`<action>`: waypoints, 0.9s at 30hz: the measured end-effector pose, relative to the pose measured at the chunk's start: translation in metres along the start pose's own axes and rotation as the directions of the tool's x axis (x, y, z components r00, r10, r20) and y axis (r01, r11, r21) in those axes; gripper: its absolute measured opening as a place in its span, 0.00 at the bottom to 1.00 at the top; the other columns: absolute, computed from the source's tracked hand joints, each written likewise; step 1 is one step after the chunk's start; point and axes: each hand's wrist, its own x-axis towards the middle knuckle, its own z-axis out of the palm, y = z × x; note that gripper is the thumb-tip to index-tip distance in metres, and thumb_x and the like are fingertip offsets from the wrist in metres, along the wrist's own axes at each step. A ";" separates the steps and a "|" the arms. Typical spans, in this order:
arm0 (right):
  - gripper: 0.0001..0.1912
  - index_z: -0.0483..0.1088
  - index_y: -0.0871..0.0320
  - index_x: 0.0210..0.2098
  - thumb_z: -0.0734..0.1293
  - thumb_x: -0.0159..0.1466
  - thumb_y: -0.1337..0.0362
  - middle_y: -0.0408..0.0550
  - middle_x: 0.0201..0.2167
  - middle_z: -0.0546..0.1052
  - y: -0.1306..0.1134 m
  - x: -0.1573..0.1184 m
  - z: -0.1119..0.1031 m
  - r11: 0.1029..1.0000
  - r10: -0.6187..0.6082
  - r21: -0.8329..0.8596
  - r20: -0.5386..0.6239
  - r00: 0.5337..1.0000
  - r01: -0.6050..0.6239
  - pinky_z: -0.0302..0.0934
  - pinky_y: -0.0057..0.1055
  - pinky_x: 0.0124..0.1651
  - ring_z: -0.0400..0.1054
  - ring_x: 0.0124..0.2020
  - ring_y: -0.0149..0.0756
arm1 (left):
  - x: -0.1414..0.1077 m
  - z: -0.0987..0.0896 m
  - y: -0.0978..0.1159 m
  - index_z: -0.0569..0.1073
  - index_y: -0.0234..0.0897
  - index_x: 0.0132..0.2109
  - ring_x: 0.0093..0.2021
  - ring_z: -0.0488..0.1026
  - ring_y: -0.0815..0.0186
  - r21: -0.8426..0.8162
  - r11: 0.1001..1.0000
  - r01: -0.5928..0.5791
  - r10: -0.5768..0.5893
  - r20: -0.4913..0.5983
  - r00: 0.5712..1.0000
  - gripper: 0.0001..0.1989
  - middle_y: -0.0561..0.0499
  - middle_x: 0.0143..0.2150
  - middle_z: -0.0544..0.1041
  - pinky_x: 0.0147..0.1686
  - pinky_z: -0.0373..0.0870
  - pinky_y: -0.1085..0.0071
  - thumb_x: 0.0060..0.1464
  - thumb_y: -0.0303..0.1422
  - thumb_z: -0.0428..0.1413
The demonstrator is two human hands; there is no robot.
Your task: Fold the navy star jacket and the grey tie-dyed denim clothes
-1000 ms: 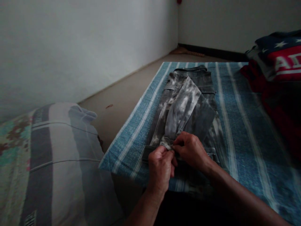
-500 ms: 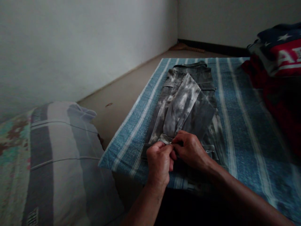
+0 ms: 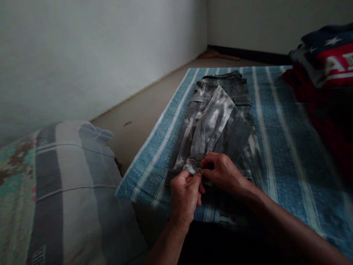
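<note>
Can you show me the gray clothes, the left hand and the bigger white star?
Gray clothes (image 3: 213, 123): head view, pale slanting flap.
Left hand (image 3: 183, 193): head view, back of hand.
Bigger white star (image 3: 333, 41): head view, its middle.

Light: dim, cool; palest on the wall (image 3: 110, 55), faint sheen on my left hand (image 3: 182, 194). Shadow: near-black between my forearms (image 3: 275, 211), heavy over the red cloth (image 3: 300, 84). Sharpness: soft overall; white lettering (image 3: 332, 66) at right blurred.

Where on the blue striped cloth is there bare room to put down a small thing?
Widest: the blue striped cloth between the grey garment and the clothes pile. A narrower strip runs between the garment and the cloth's left edge. It is crowded at the garment's near end, where left hand and right hand meet.
</note>
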 end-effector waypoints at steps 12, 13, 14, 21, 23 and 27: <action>0.07 0.71 0.59 0.23 0.65 0.51 0.76 0.42 0.21 0.73 -0.008 0.002 0.006 0.989 0.140 -0.039 -0.023 0.990 -0.141 0.54 0.26 0.28 0.66 0.25 0.31 | 0.004 0.000 -0.003 0.62 0.38 0.18 0.08 0.52 0.78 0.049 0.994 -0.094 0.093 0.037 0.995 0.12 0.59 0.11 0.62 0.08 0.44 0.81 0.45 0.32 0.54; 0.07 0.71 0.59 0.23 0.65 0.51 0.76 0.41 0.20 0.72 -0.009 0.003 0.005 0.988 0.152 -0.034 -0.007 0.988 -0.152 0.54 0.26 0.27 0.66 0.24 0.30 | 0.004 -0.001 -0.002 0.62 0.38 0.18 0.08 0.52 0.78 0.041 0.996 -0.078 0.076 0.048 0.996 0.12 0.59 0.11 0.62 0.08 0.44 0.81 0.44 0.32 0.54; 0.07 0.71 0.59 0.23 0.65 0.52 0.76 0.41 0.20 0.72 -0.008 0.003 0.005 0.988 0.153 -0.030 0.005 0.988 -0.153 0.54 0.26 0.27 0.66 0.24 0.30 | 0.005 -0.002 -0.001 0.63 0.37 0.19 0.08 0.52 0.78 0.027 0.998 -0.055 0.053 0.059 0.997 0.11 0.58 0.11 0.63 0.08 0.43 0.80 0.44 0.32 0.55; 0.07 0.73 0.61 0.31 0.67 0.52 0.73 0.43 0.29 0.73 0.002 -0.006 -0.003 0.997 -0.051 0.064 0.071 0.996 0.047 0.58 0.27 0.34 0.67 0.32 0.32 | 0.010 -0.013 0.005 0.65 0.35 0.19 0.09 0.53 0.79 -0.142 0.988 0.067 -0.045 0.150 0.988 0.10 0.55 0.14 0.69 0.09 0.43 0.82 0.43 0.32 0.57; 0.10 0.74 0.61 0.34 0.69 0.50 0.72 0.44 0.30 0.73 0.004 -0.008 -0.005 0.994 -0.097 0.056 0.094 0.991 0.092 0.59 0.29 0.36 0.67 0.33 0.33 | 0.011 -0.015 0.005 0.66 0.34 0.19 0.09 0.53 0.80 -0.165 0.982 0.087 -0.059 0.170 0.984 0.10 0.55 0.14 0.69 0.09 0.44 0.82 0.42 0.32 0.57; 0.09 0.73 0.61 0.32 0.69 0.50 0.72 0.45 0.30 0.73 0.004 -0.010 -0.001 0.992 -0.119 -0.036 0.026 0.993 0.120 0.58 0.32 0.37 0.65 0.34 0.36 | 0.011 -0.016 0.004 0.66 0.34 0.20 0.09 0.53 0.80 -0.195 0.976 0.098 -0.061 0.189 0.980 0.09 0.56 0.14 0.68 0.08 0.44 0.82 0.42 0.31 0.56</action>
